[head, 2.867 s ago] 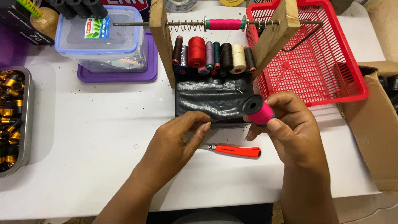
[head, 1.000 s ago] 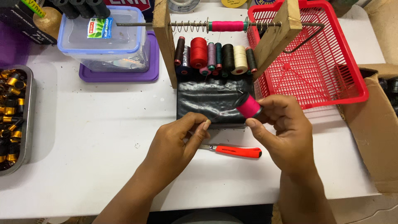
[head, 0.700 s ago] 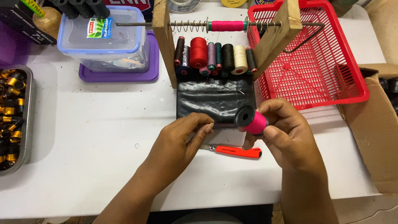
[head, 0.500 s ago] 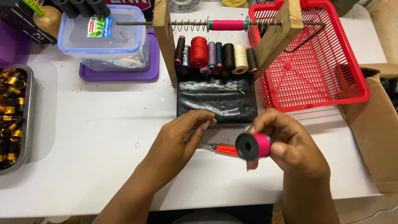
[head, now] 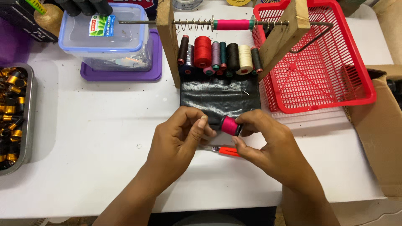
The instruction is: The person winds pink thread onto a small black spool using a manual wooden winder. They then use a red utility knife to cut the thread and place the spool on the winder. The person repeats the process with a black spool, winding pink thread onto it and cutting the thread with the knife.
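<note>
Pink thread spool, head view: pinched between the right hand and the fingertips of the left hand, just above the counter at the black mat's front edge, over the orange cutter. Half a second ago only the right hand gripped it, black end facing the camera; now it lies sideways.

The widest open stretch of the worktop runs from its left edge to the middle, between the metal tray of small bobbins at the left edge and the two hands. Toward the far edge, passage is blocked by the clear lidded box, the wooden spool frame with its row of thread spools, and the red basket. A cardboard box walls the right edge. An orange cutter lies under the hands.
</note>
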